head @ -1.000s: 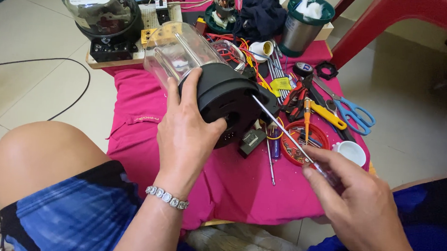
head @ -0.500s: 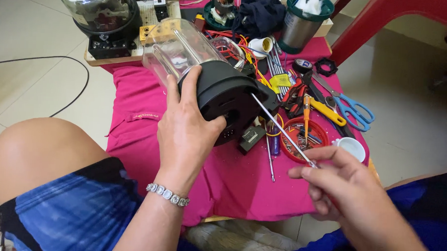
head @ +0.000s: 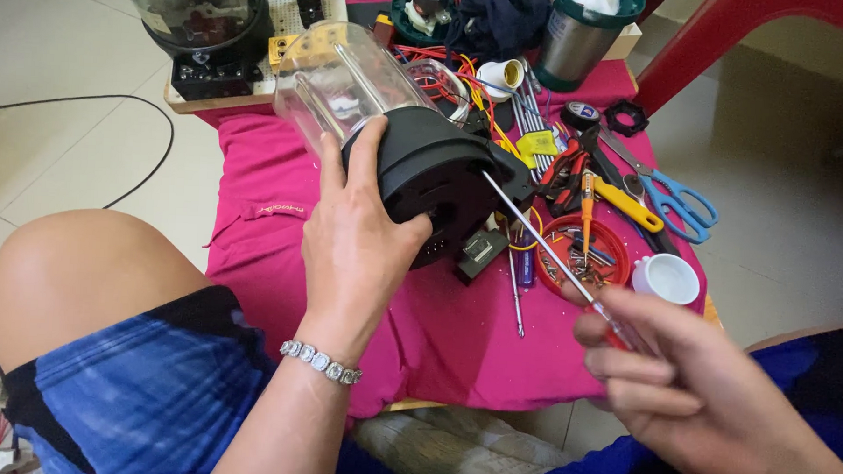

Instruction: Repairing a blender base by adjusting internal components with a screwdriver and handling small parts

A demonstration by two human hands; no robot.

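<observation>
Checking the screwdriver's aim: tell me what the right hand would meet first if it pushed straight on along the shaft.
The right hand holds a screwdriver whose tip already sits at the black blender base, held by the left hand. That base comes first; depth at the tip is unclear.

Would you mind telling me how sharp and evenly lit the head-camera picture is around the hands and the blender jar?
Head view: soft daylight, no hard shadows; the left hand and the black base are sharp; the clear jar shows pale glare streaks; the right hand, close to the lens, is slightly soft, as is the screwdriver near its handle; the floor tiles look washed out.
</observation>
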